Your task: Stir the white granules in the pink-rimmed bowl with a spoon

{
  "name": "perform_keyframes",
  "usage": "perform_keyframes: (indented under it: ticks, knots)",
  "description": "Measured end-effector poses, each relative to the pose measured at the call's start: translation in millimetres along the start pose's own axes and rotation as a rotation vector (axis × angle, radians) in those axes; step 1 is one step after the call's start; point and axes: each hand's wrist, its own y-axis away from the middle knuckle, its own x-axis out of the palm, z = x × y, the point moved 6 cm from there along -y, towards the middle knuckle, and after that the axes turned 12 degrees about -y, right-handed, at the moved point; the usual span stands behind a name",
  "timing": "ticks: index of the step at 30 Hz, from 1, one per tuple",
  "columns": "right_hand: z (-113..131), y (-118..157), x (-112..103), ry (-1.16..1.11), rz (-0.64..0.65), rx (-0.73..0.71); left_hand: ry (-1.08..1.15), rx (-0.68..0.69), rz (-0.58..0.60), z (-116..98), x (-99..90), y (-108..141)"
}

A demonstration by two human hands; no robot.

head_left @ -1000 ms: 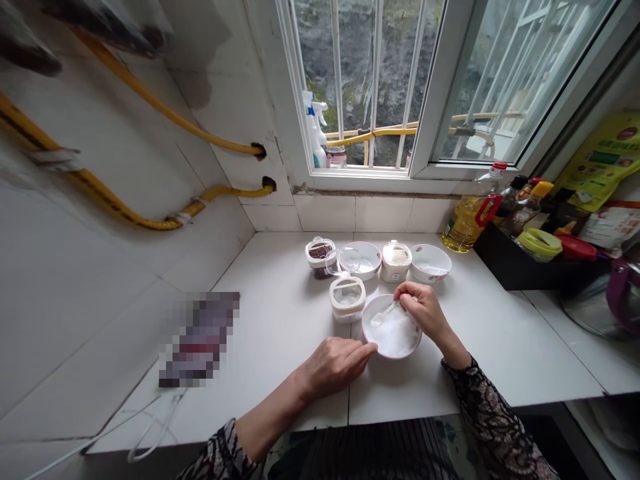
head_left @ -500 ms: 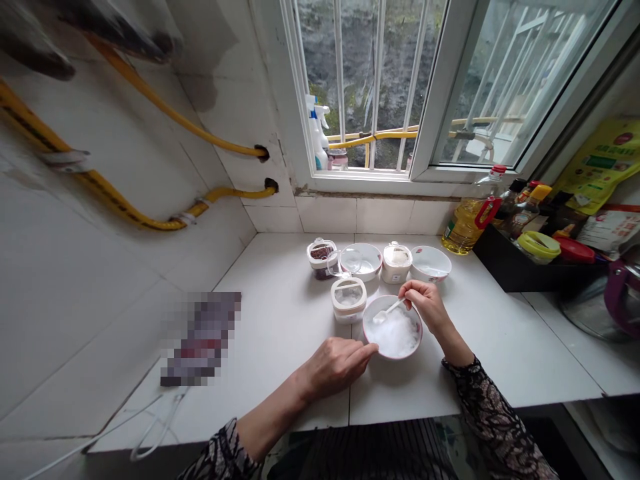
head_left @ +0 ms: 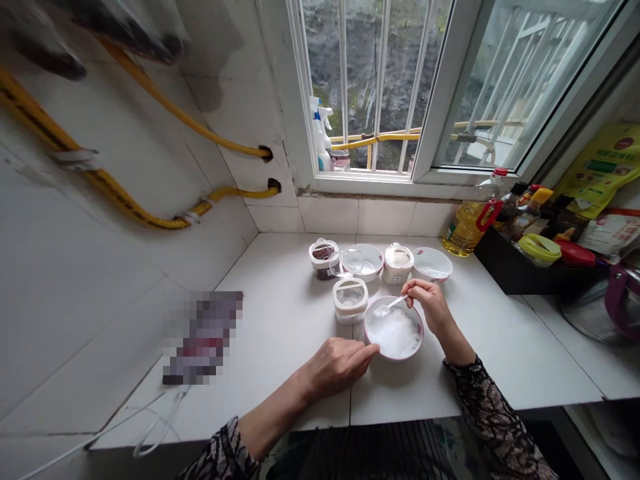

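A round bowl (head_left: pixel 394 333) with a pink rim stands near the counter's front, holding white granular stuff. My left hand (head_left: pixel 340 365) is closed on its lower left rim, fingertips pinching the edge. Over the bowl's far right side, my right hand (head_left: pixel 429 305) grips a small white spoon (head_left: pixel 390 307), whose head is over the left part of the white stuff. Just left of the bowl is a lidded clear container (head_left: pixel 351 302) with white contents. Behind are a container of dark red bits (head_left: pixel 324 259), a white bowl (head_left: pixel 369 263), a cream container (head_left: pixel 399 264) and another bowl (head_left: pixel 433 265).
An oil bottle (head_left: pixel 465 223) stands at the back right beside a black rack (head_left: pixel 510 267) of bottles and jars. A glass pot with a purple handle (head_left: pixel 617 300) is at the far right. A blurred-out object (head_left: pixel 207 337) with white cables lies on the left.
The spoon's head has risen slightly within the bowl, and its angle has changed a little. My left hand stays on the rim. The whole view has shifted slightly.
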Motion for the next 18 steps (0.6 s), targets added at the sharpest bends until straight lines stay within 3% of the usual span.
perform_keyframes:
  ticks: [7, 11, 15, 18]
  knots:
    - [6.8, -1.2, 15.1, 0.020, 0.011, -0.147, 0.011, 0.004, 0.007, 0.3, 1.0, 0.8]
    - [20.7, 13.5, 35.4, 0.308, 0.104, -0.452, 0.002, -0.005, 0.013, 0.9, 1.0, 1.2]
    - [24.7, 34.4, 65.7, 0.710, 0.375, -0.822, -0.004, -0.006, -0.002, 0.8, 0.7, 1.8]
    - [29.5, 39.9, 66.6, 0.747, 0.401, -0.913, -0.007, -0.008, -0.009, 0.8, 0.7, 1.8]
